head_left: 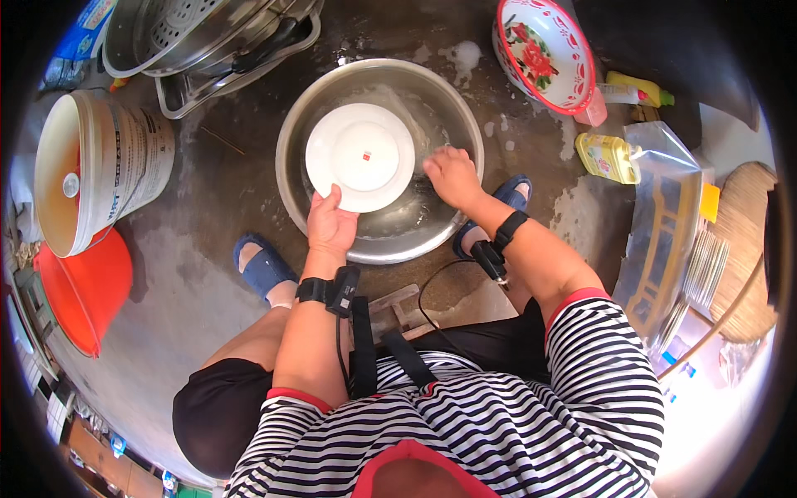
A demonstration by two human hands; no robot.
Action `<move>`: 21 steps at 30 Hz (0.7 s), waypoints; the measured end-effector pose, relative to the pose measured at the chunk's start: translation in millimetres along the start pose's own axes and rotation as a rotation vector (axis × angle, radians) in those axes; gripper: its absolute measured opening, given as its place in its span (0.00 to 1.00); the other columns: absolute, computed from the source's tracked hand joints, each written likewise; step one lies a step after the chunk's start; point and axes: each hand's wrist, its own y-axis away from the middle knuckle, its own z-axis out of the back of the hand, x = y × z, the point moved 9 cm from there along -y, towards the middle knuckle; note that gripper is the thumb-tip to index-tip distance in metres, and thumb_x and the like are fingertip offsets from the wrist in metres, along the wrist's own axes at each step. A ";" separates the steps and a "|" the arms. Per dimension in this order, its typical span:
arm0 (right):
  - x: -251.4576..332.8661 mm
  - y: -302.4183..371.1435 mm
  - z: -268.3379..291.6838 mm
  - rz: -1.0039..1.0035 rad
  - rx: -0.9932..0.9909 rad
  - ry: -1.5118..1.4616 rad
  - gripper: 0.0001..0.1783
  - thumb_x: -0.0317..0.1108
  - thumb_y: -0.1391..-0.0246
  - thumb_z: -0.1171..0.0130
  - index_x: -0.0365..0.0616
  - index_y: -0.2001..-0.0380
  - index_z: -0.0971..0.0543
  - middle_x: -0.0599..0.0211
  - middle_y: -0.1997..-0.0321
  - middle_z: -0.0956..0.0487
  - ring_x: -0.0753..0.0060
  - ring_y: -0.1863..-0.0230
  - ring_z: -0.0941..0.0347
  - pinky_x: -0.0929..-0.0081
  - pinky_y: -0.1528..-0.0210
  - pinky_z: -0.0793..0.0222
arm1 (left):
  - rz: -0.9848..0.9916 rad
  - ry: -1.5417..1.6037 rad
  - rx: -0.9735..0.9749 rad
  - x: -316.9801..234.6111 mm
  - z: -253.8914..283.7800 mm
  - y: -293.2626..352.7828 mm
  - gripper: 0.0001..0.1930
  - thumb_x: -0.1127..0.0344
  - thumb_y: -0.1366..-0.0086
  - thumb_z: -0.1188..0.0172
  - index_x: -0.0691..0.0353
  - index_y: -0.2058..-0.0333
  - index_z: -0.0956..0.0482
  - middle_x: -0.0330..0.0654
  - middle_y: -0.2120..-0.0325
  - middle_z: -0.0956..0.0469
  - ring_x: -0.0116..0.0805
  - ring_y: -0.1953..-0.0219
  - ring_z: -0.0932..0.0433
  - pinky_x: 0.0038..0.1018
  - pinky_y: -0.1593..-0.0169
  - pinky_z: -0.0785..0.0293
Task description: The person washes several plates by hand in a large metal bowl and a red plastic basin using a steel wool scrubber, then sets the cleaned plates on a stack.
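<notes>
Over a wide steel basin point(292, 166) on the floor point(199, 232), you hold a white plate point(353, 143) face up, your left hand point(332, 226) clamped on its near rim with the thumb on top. Your right hand point(455, 177) is apart from the plate, half-curled above the basin's right side; whether its fingers close on anything cannot be told. Work on the plate looks under way rather than finished: it is in your grip over the basin, not yet set down, and whether it is clean cannot be judged from here. To your right are a red-rimmed floral bowl point(568, 68), a yellow bottle point(608, 158) and what look like stacked pale dishes point(708, 264); which, if any, are done or waiting is unclear.
</notes>
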 end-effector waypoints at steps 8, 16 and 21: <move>37.9 -1.5 43.2 -0.370 0.327 -1.989 0.23 0.33 0.45 0.40 0.39 0.47 0.30 0.62 0.50 0.23 0.65 0.47 0.28 0.65 0.42 0.34 | 0.159 0.024 0.181 16.8 -33.0 12.8 0.23 0.70 0.32 0.53 0.55 0.39 0.41 0.42 0.41 0.35 0.44 0.38 0.37 0.50 0.37 0.42; 75.6 5.2 72.9 -0.128 -0.027 -0.967 0.13 0.29 0.47 0.43 0.41 0.57 0.21 0.62 0.62 0.19 0.64 0.61 0.24 0.69 0.56 0.30 | 0.121 -0.148 0.126 24.6 -50.8 16.0 0.33 0.47 0.34 0.47 0.47 0.36 0.49 0.40 0.41 0.39 0.39 0.40 0.38 0.49 0.41 0.40; 124.4 28.7 34.0 0.281 -0.287 -0.390 0.23 0.24 0.58 0.44 0.42 0.53 0.26 0.59 0.51 0.27 0.53 0.52 0.33 0.59 0.49 0.37 | 0.021 -0.117 0.158 19.2 -53.4 7.6 0.30 0.44 0.32 0.54 0.62 0.42 0.38 0.43 0.46 0.30 0.40 0.44 0.31 0.37 0.40 0.37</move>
